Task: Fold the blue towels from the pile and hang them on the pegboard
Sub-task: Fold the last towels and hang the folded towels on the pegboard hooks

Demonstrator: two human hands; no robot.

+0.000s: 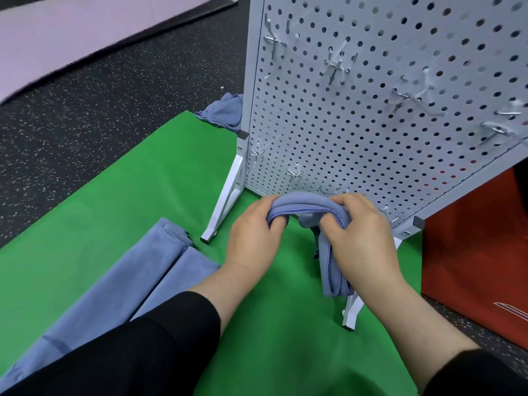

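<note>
I hold a folded blue towel [307, 205] in both hands, close in front of the lower edge of the white pegboard [371, 110]. My left hand [254, 238] grips its left end, and my right hand [363, 238] grips the right end, from which a fold hangs down. Metal hooks [334, 67] stick out of the board in several places. More blue towels [120, 281] lie spread on the green mat [128, 181] at the lower left. Another crumpled blue towel [225, 111] lies behind the board's left edge.
The pegboard stands on white angled feet [225, 207] on the green mat. A red box [480, 252] sits at the right behind the board. Dark speckled floor [100, 95] and a pale purple mat [71, 32] lie at the upper left.
</note>
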